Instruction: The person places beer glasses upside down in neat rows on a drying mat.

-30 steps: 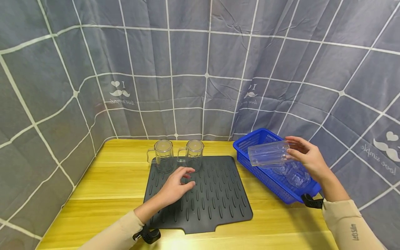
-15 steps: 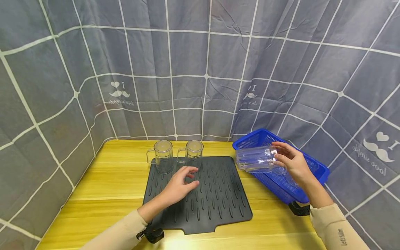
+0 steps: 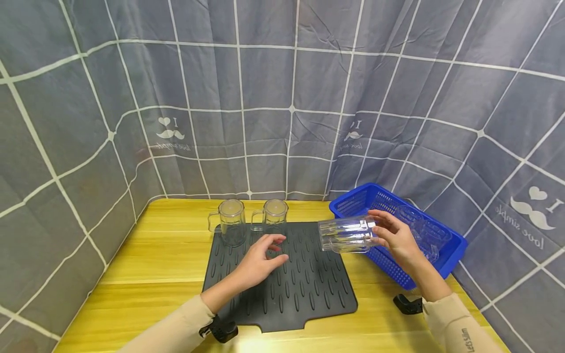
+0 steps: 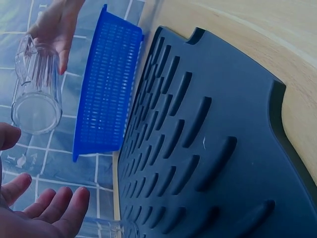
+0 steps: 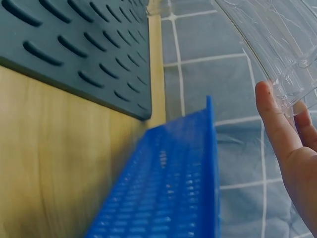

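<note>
In the head view my right hand [image 3: 399,242] grips a clear glass mug [image 3: 346,234] by one end, tilted on its side in the air. The mug hangs between the blue basket [image 3: 388,264] and the dark drying mat [image 3: 287,274]. My left hand [image 3: 260,262] hovers over the mat, fingers loosely bent, holding nothing. Just beyond it two glass mugs stand on the mat's back edge, a left mug [image 3: 232,223] and a right mug [image 3: 274,215], handles to the left. In the left wrist view the held mug [image 4: 37,94] shows its round end and handle.
More clear glassware [image 3: 423,230] lies inside the basket at the right. The mat rests on a yellow wooden table [image 3: 150,250]. A grey checked curtain [image 3: 265,127] hangs behind and at both sides.
My right hand has carried the glass mug left and slightly down, from over the basket to the mat's right side. My left hand has shifted slightly right.
</note>
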Available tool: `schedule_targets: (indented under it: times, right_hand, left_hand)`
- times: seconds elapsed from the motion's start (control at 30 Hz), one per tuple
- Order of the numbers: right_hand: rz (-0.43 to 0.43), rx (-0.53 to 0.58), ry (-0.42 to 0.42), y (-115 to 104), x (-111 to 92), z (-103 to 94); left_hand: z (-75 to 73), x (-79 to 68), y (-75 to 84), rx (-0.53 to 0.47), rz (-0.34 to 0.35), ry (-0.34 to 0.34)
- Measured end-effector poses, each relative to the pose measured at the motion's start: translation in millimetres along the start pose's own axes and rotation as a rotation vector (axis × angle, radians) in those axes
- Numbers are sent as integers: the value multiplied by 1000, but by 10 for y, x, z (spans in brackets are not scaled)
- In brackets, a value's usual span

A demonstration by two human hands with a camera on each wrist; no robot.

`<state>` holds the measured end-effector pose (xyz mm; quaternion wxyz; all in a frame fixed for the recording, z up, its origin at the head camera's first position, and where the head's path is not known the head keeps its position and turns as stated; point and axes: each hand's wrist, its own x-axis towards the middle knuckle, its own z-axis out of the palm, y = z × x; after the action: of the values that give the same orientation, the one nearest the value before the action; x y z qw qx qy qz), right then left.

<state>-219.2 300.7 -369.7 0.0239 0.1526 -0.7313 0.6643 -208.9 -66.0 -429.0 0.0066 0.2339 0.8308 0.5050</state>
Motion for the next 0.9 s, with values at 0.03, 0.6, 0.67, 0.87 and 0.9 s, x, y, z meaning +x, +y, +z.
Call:
schedule_targets:
  times: [0.03, 0.6, 0.67, 0.87, 0.9]
  right_hand:
    - [6, 0, 1, 17, -2, 19]
    - [40, 98, -48, 239, -19, 368]
    - [47, 102, -50, 256, -19, 395]
    - [62, 147, -47, 287, -18, 486]
    - [63, 155, -46, 291, -18, 503]
  left_hand:
    - [8, 7, 5, -8, -3, -2]
    - [-13, -44, 412, -166, -22, -106]
    - [-4, -38, 413, -171, -23, -104]
    - [11, -6, 402, -204, -34, -105]
    - [13, -3, 401, -209, -33, -107]
